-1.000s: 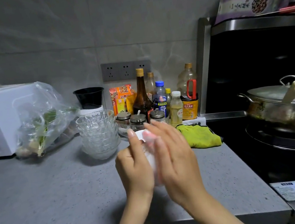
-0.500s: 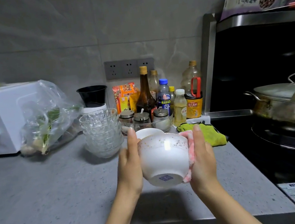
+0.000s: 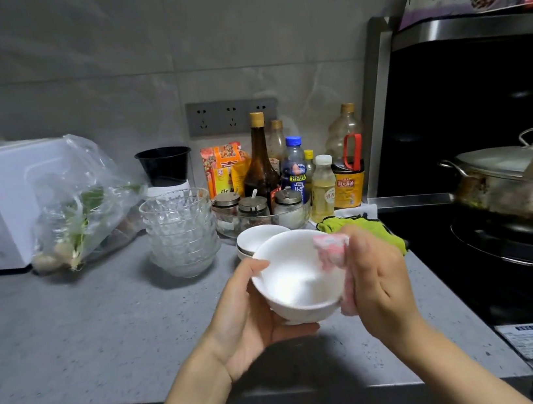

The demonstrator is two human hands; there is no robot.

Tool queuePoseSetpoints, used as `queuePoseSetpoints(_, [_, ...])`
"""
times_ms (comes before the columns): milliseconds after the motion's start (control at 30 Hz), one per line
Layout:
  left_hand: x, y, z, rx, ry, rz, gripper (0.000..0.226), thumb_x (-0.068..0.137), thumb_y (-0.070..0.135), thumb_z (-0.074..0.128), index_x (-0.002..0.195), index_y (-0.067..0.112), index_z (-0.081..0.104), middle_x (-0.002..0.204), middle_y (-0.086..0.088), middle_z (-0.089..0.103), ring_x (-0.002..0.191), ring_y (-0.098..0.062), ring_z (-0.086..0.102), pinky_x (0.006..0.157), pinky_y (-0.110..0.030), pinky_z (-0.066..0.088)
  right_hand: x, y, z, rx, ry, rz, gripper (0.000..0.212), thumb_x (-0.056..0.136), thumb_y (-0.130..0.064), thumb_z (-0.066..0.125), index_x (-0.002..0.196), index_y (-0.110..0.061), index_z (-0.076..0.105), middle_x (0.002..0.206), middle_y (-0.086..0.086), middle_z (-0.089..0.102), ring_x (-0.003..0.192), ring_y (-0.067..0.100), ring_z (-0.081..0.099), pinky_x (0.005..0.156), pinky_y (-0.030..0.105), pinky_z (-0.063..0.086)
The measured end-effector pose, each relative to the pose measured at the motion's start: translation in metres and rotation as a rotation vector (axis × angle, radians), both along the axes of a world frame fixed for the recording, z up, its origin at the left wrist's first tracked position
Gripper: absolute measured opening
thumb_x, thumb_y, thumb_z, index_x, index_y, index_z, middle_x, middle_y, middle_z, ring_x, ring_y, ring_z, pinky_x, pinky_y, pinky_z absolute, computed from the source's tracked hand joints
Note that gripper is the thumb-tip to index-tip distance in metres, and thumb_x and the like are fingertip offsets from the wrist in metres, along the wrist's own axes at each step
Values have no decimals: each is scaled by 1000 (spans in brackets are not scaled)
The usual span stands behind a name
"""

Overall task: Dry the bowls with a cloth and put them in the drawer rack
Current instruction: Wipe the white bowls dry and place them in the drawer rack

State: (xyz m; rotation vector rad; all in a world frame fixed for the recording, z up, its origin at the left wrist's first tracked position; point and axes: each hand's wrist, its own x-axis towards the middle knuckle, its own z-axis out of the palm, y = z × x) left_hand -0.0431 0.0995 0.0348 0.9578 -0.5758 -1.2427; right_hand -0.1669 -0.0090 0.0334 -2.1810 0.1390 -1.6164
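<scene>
One white bowl (image 3: 298, 276) — left fingers (image 3: 290, 331) curled beneath, right fingers (image 3: 362, 250) pinching pink cloth (image 3: 330, 249), apparently over rim.

Up off the grey counter (image 3: 88, 329) is the round white ceramic bowl (image 3: 298, 283), tipped with its empty inside facing us and a pink-and-white cloth (image 3: 331, 249) folded over its right rim. Just behind, stacked white bowls (image 3: 256, 239) sit beside stacked clear glass bowls (image 3: 180, 234).

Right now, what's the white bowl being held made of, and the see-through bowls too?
White bowl: probably glazed ceramic; opaque, smooth, faintly shiny. Stacked clear bowls: likely glass; see-through with a cut pattern, though plastic is possible.
</scene>
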Motion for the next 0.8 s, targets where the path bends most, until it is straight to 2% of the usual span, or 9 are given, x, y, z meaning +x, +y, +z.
queuePoseSetpoints(133, [-6,-4,-5,-17,-185,224,33,94,37,44,108,17,67,94,-10,74,82,-21,69,70,-47,59,-1,-1,15,-264,364,-180,35,97,-45,40,105,-16,58,109,-9,53,101,7,49,90,17,34])
queuePoseSetpoints(200, [-8,-4,-5,-26,-246,293,36,95,44,42,107,21,67,96,-8,74,82,-18,69,73,-48,58,-7,-5,14,-369,469,-176,37,99,-46,35,106,-17,58,112,-5,55,104,13,50,93,24,37])
queuePoseSetpoints(267, [-9,-5,-6,-47,-255,360,36,96,46,41,108,23,66,98,-9,73,83,-20,69,67,-44,59,-15,-8,9,-437,562,-128,42,101,-44,30,102,-17,63,110,-3,59,111,17,53,95,36,42])
queuePoseSetpoints(367, [-11,-10,-9,-72,-235,461,37,97,45,40,115,21,62,105,-11,70,88,-23,68,59,-37,58,-22,-8,-3,-530,700,-152,48,103,-43,25,112,-19,65,117,-1,61,131,19,44,111,40,30])
queuePoseSetpoints(433, [-16,-14,-12,-103,-229,522,34,98,41,39,117,21,60,106,-9,69,87,-21,67,55,-31,56,-20,0,-14,-537,721,-238,49,103,-43,23,121,-18,61,120,1,61,128,22,47,112,38,26])
queuePoseSetpoints(500, [-25,-20,-15,-129,-225,597,26,99,36,39,110,24,60,102,-4,68,85,-15,65,58,-27,55,-14,15,-21,-456,707,-286,51,104,-39,19,126,-15,59,115,1,64,115,25,56,105,36,30])
queuePoseSetpoints(633, [-39,-29,-18,-170,-230,669,21,100,25,41,109,22,60,106,-2,67,97,-15,62,84,-29,50,-3,41,-22,-165,677,-71,36,103,-30,27,131,-23,49,97,-6,63,86,19,55,80,33,38])
queuePoseSetpoints(733, [-36,-25,-18,-188,-314,673,19,100,21,42,103,24,61,100,4,67,93,-11,61,83,-28,48,-17,35,-23,-190,753,-5,32,101,-36,32,123,-25,54,101,-7,64,96,14,53,87,29,39])
queuePoseSetpoints(800, [-29,-20,-18,-194,-368,618,20,100,21,42,99,24,62,94,6,68,86,-7,62,77,-21,49,-30,7,-20,-456,828,-113,35,96,-43,42,117,-23,61,115,-5,65,117,13,50,104,32,33])
